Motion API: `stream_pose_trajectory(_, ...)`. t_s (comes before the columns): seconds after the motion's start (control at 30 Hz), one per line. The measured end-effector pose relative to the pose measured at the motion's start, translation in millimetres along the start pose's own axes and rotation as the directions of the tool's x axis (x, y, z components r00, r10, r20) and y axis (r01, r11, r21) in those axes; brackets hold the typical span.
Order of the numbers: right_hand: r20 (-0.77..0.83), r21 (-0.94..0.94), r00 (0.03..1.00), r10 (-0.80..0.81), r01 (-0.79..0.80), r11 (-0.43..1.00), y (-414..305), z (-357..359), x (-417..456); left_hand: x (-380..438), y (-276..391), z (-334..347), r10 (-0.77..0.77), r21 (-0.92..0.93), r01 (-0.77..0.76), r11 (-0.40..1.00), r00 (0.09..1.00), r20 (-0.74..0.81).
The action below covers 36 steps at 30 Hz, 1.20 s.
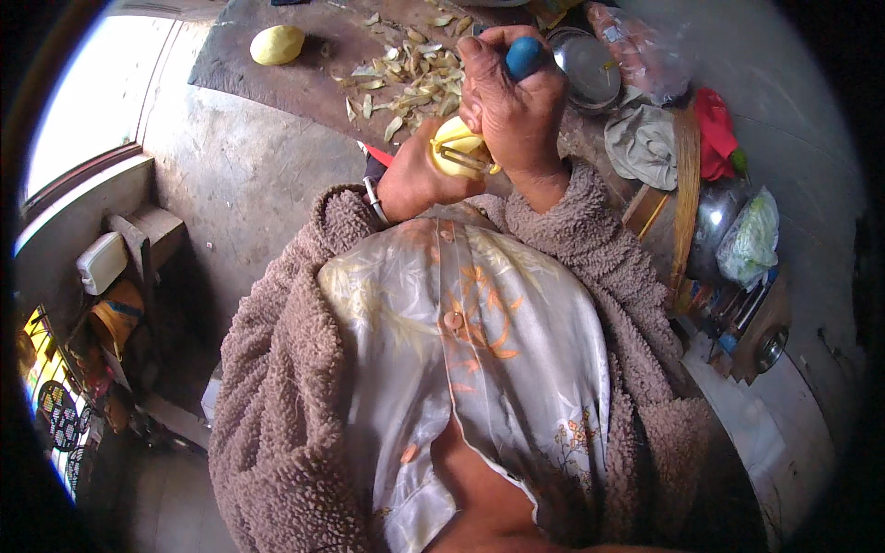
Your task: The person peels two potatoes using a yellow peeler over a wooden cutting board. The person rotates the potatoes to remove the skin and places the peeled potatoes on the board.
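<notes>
My left hand [418, 173] is wrapped around a pale yellow peeled potato [453, 135], which I hold just in front of my chest. In my right hand [522, 117] is a peeler, its blue handle end [525, 58] sticking out of the top of the fist. The yellow-framed peeler head with its metal blade [467, 157] lies across the potato's near face. Beyond my hands, a heap of potato peelings [415, 76] is spread over the brown tabletop [325, 83]. Another peeled potato [277, 45] rests at the table's far left.
On the right are a round metal lid or plate [588, 69], a clear plastic bag [643, 55], a crumpled grey cloth [641, 146], a straw broom [686, 186], a red cloth-like item [715, 131] and a bag of greens [750, 242]. A white container [102, 263] stands at left.
</notes>
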State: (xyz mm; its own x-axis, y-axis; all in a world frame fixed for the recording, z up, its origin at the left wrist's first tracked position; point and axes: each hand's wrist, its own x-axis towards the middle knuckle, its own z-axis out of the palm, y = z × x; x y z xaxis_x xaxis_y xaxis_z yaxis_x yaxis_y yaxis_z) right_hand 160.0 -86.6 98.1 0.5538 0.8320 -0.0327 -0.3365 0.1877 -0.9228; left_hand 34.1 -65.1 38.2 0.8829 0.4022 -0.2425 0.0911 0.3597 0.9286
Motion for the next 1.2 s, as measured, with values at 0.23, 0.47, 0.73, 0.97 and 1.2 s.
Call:
stream_pose_trajectory(0.23, -0.339, -0.087, 0.94, -0.03, 0.0, 0.996, 26.7, -65.8, 33.4, -12.9, 10.0, 3.1, -0.109, -0.171, 0.108, 0.979, 0.994, 0.003)
stream_pose_trajectory(0.47, -0.263, 0.148, 0.962, 0.08, -0.042, 0.988, 3.4, -56.0, 28.2, -12.3, -13.6, -11.8, -0.244, -0.616, 0.285, 0.735, 0.958, 0.153)
stream_pose_trajectory(0.73, -0.179, 0.057, 0.984, 0.024, -0.014, 0.998, 5.8, -19.5, 10.4, -10.9, -22.8, -6.5, -0.186, -0.566, 0.26, 0.783, 0.965, 0.186)
stream_pose_trajectory(0.97, -0.044, -0.008, 0.999, 0.002, -0.003, 1.0, 15.0, 1.1, -4.4, -10.4, -13.8, -4.1, -0.181, -0.16, 0.184, 0.97, 0.983, 0.035)
stream_pose_trajectory(1.2, -0.352, 0.015, 0.934, 0.067, -0.066, 0.998, 35.2, -82.8, 37.1, -20.6, -0.8, -11.3, -0.052, -0.149, 0.049, 0.988, 0.999, -0.011)
